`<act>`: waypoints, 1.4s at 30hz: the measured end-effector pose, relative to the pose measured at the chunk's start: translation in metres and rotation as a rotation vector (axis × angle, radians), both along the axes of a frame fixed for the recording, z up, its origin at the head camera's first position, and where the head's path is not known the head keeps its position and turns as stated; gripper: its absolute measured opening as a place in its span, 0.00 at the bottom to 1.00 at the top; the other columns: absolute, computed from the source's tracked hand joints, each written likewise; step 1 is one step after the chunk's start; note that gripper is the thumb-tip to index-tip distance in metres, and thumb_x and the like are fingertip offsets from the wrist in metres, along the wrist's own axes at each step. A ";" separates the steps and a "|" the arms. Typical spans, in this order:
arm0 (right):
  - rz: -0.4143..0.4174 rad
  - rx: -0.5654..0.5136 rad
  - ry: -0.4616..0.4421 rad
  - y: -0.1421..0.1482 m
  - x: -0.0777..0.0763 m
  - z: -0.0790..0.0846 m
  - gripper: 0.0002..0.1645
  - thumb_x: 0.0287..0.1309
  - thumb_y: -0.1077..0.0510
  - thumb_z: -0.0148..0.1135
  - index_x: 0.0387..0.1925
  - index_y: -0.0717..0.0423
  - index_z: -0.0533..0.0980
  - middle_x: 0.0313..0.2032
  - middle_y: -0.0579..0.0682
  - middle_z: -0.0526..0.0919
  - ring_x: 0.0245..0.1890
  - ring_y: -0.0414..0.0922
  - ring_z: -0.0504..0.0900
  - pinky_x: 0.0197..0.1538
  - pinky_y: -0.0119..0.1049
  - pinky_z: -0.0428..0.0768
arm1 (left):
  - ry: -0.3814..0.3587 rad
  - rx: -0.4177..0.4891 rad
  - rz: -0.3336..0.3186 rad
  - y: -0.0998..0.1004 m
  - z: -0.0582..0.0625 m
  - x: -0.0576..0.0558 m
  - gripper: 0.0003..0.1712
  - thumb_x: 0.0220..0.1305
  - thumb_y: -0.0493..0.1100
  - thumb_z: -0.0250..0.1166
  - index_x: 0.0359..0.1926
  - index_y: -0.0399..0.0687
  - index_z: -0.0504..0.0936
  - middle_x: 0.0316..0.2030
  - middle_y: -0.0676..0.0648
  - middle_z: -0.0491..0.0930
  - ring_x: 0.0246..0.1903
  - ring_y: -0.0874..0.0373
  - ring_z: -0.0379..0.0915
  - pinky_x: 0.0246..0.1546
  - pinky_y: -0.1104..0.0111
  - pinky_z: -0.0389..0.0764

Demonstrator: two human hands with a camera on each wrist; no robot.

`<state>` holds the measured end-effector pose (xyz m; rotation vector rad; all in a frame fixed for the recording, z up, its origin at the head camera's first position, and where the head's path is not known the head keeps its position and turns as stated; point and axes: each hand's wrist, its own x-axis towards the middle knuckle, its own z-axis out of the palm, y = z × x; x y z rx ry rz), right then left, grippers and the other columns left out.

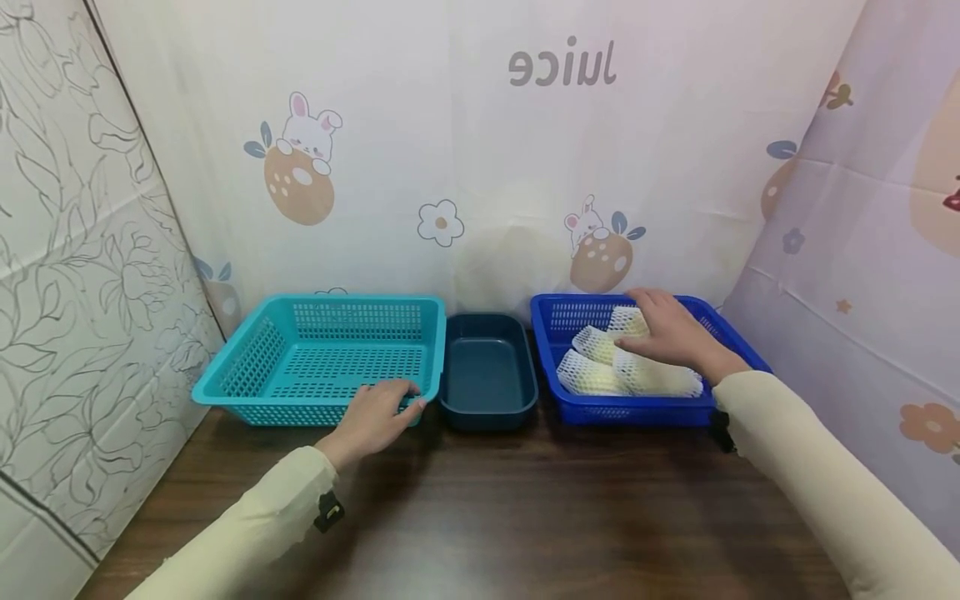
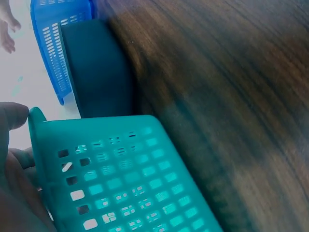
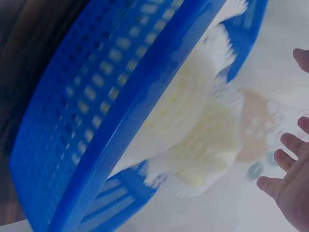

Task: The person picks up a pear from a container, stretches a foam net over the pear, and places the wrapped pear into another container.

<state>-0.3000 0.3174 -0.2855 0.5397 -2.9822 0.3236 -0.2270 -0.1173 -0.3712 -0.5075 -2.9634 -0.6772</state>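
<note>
In the head view my left hand (image 1: pixel 373 421) rests at the front right corner of a teal basket (image 1: pixel 318 402), thumb near the corner. The left wrist view shows its fingers (image 2: pixel 14 115) at the teal rim (image 2: pixel 36 145), bent loosely over it. My right hand (image 1: pixel 667 329), its fingers spread, hovers over a blue basket (image 1: pixel 637 408) and holds nothing. Several pale yellow pieces in white foam net sleeves (image 1: pixel 588 375) lie in that basket. The right wrist view shows the right fingers (image 3: pixel 285 159) apart from the foam nets (image 3: pixel 207 140).
Between the two baskets stands a dark teal tray (image 1: pixel 487 375) with nothing in it. All three containers stand on a brown wooden table (image 1: pixel 480 508), against a printed curtain (image 1: pixel 487 150). Another patterned curtain hangs on the left (image 1: pixel 82 275).
</note>
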 end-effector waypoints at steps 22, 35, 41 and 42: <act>0.330 0.052 0.000 -0.072 0.093 0.009 0.42 0.67 0.39 0.46 0.75 0.48 0.46 0.74 0.52 0.43 0.73 0.52 0.35 0.67 0.55 0.29 | 0.153 -0.266 -0.164 -0.008 0.054 0.034 0.48 0.61 0.75 0.45 0.75 0.58 0.46 0.74 0.50 0.44 0.72 0.49 0.28 0.60 0.35 0.28; 0.353 0.126 0.018 -0.075 0.114 0.005 0.44 0.66 0.35 0.46 0.75 0.45 0.44 0.74 0.51 0.42 0.73 0.48 0.32 0.67 0.49 0.24 | 0.109 -0.266 -0.164 -0.014 0.063 0.049 0.50 0.60 0.77 0.42 0.75 0.58 0.46 0.74 0.51 0.44 0.72 0.48 0.28 0.60 0.36 0.26; 0.357 0.123 0.013 -0.075 0.113 0.004 0.44 0.66 0.35 0.45 0.75 0.46 0.44 0.74 0.50 0.42 0.73 0.48 0.33 0.67 0.49 0.24 | 0.080 -0.258 -0.162 -0.016 0.060 0.050 0.49 0.61 0.77 0.41 0.75 0.59 0.45 0.74 0.51 0.43 0.72 0.49 0.28 0.60 0.36 0.26; 0.356 0.123 0.012 -0.076 0.113 0.004 0.44 0.66 0.35 0.45 0.75 0.46 0.44 0.74 0.50 0.41 0.73 0.47 0.33 0.67 0.49 0.24 | 0.076 -0.255 -0.162 -0.016 0.060 0.050 0.49 0.61 0.77 0.40 0.75 0.59 0.45 0.74 0.51 0.43 0.72 0.49 0.28 0.60 0.36 0.26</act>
